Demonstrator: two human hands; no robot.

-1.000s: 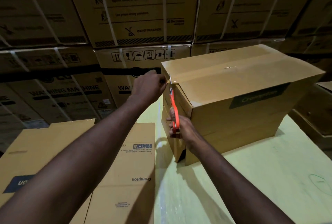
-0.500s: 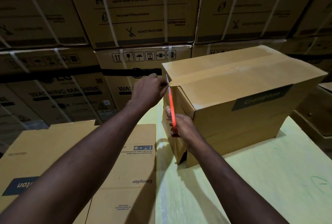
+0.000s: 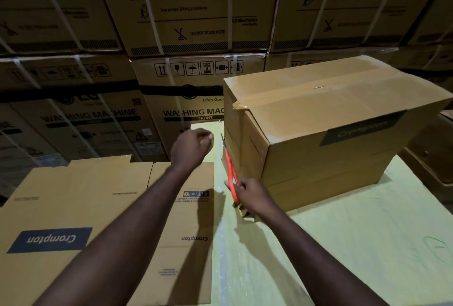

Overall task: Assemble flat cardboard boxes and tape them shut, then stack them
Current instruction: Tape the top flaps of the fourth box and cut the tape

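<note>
Brings left hand (image 3: 192,143) down from the top corner of the taped brown cardboard box (image 3: 318,134) at centre right; fingers curled, cannot tell around what. Grips orange-handled scissors (image 3: 230,170) in right hand (image 3: 250,195). Seems the end of taping; next calls for pressing loose tape end (image 3: 241,105) flat.

Free room: the bare yellow-green tabletop (image 3: 343,244) at lower right of the frame, and a narrow strip of it up the centre, between the flattened Crompton cartons (image 3: 73,207) at lower left and the taped box (image 3: 318,134) at centre right. Obstacles: the taped box; the orange scissors (image 3: 231,178) gripped by the right hand (image 3: 252,195) against its left face; the left hand (image 3: 191,146) over the strip's far end; strapped washing-machine cartons (image 3: 196,11) walling the upper frame.
</note>
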